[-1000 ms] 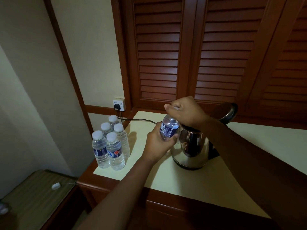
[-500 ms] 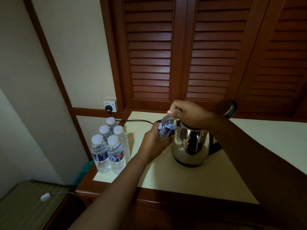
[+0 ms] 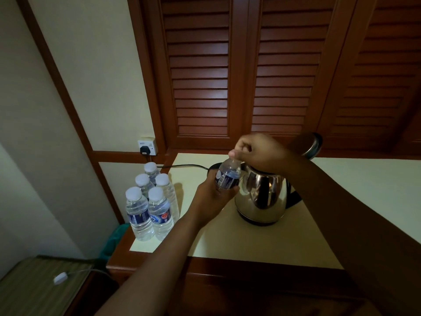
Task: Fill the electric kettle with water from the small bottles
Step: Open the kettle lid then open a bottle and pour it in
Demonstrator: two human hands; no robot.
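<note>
A shiny steel electric kettle point(image 3: 262, 197) stands on the cream counter point(image 3: 239, 242) with its lid point(image 3: 306, 144) flipped open behind. My left hand point(image 3: 211, 199) grips a small water bottle point(image 3: 227, 176) with a blue label, held tilted just left of the kettle's mouth. My right hand point(image 3: 257, 153) covers the bottle's top, fingers pinched round the cap, which is hidden. Several more capped small bottles point(image 3: 151, 199) stand in a cluster at the counter's left end.
A black cord point(image 3: 182, 165) runs from the kettle's base to a plug in the wall socket point(image 3: 147, 147). Louvred wooden doors point(image 3: 239, 71) rise right behind the counter. A lower side table point(image 3: 29, 288) with a white switch point(image 3: 60, 278) sits at bottom left.
The view has tipped upward. Both hands stay on the bottle beside the kettle; the bottle leans a bit more toward the kettle than one second ago.
</note>
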